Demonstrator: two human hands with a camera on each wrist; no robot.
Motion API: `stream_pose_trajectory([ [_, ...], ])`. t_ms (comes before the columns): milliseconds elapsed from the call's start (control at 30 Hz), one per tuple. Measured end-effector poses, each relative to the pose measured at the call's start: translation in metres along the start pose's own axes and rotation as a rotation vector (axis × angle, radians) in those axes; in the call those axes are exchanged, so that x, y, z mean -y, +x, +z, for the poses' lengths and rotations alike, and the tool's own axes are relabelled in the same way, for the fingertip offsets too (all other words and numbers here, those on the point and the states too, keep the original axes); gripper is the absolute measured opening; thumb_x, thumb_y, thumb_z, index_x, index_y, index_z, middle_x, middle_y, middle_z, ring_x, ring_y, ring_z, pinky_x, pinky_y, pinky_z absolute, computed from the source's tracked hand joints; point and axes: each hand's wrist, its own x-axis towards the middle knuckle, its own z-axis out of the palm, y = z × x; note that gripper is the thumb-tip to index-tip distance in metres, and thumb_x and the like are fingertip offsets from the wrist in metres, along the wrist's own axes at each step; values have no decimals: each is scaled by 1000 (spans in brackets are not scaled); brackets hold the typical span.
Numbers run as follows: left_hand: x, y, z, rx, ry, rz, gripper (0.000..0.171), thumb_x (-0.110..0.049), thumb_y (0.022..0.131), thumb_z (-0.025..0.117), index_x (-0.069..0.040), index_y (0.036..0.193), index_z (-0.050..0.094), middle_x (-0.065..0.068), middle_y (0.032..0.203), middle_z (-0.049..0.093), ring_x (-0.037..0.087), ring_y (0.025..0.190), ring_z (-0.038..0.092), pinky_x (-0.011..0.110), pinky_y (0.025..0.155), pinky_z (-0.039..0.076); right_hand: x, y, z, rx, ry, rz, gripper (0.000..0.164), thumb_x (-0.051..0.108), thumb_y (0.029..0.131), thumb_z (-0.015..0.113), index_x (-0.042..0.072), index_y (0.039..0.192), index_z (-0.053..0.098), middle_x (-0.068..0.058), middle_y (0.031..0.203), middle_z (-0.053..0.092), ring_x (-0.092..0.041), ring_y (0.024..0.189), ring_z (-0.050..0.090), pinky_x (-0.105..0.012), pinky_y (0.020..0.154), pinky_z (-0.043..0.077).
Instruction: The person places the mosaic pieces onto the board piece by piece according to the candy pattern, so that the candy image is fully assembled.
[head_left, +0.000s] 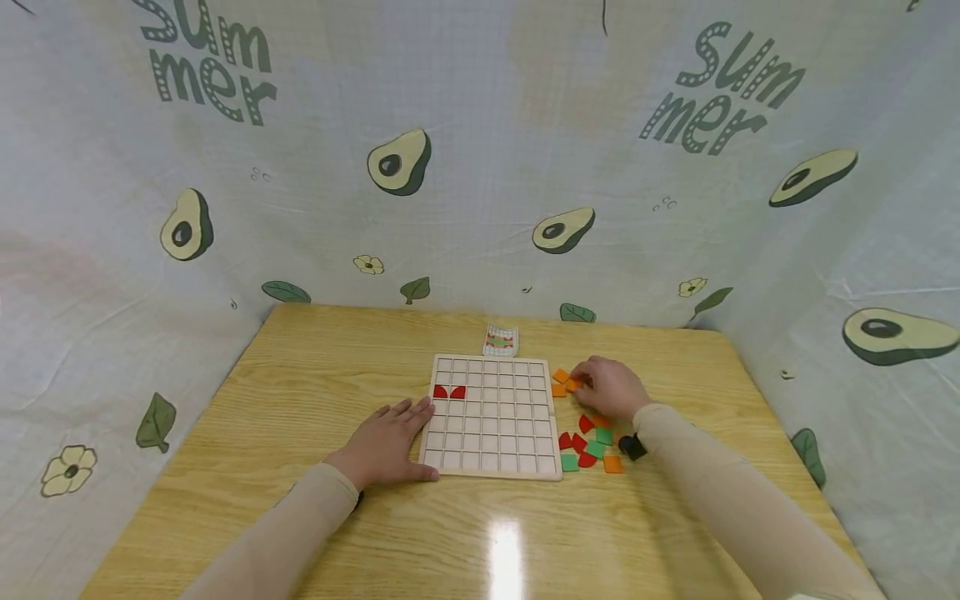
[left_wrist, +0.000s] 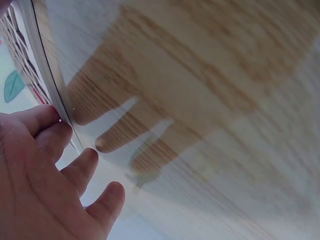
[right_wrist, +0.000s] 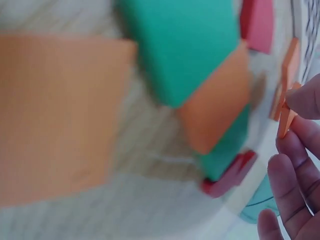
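My left hand (head_left: 386,443) lies with fingers spread at the left edge of a pale wooden grid board (head_left: 498,421). In the left wrist view, the fingertips (left_wrist: 107,200) of that hand touch near the board's side. Two red quarter-round pieces (head_left: 457,392) sit in cells toward the board's upper left. Right of the board, my right hand (head_left: 611,388) pinches an orange square tile (right_wrist: 285,122) between thumb and fingers. Close beside it lie more orange tiles (head_left: 559,390). Below that hand is a loose group of red pieces (head_left: 565,441), green tiles (head_left: 570,462) and orange tiles (head_left: 612,464).
Behind the board lies a small pattern card (head_left: 501,341) printed with a coloured grid. The wooden table (head_left: 337,350) ends at a hanging cloth (head_left: 480,167) with avocado prints, which encloses the back and sides.
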Motion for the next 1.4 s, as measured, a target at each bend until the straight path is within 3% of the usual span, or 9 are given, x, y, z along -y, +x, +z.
stream_pose_trajectory([
  [300,0,0,0,0,5,4,101,-71,83,63,-7,156,34,6,162,27,34,146,27,55,113,26,43,32,5,22,62,-60,22,23,83,77,15,104,76,6,91,64,-12,77,58,-34,72,51],
  [533,-1,-1,0,-3,8,-2,102,-72,83,63,-7,156,34,6,162,28,34,145,28,55,113,28,99,62,26,72,110,-137,22,24,85,76,19,107,77,8,101,68,-10,84,60,-32,77,51],
  [667,-1,0,1,-3,20,-5,102,-73,83,61,-7,156,35,5,162,28,33,145,29,54,113,28,117,71,40,101,106,-186,23,26,86,75,21,108,77,10,99,69,-7,83,60,-28,75,52],
  [933,-1,1,2,-1,28,-8,103,-74,82,60,-8,156,35,5,162,28,32,146,29,54,113,29,125,72,53,110,76,-191,22,26,86,75,22,108,77,11,95,67,-7,81,60,-29,74,51],
  [1400,-1,0,2,-6,23,4,102,-73,83,61,-6,155,36,6,161,30,35,145,30,55,112,30,135,66,47,117,50,-214,23,22,87,75,21,110,77,10,99,66,-9,86,60,-30,78,51],
])
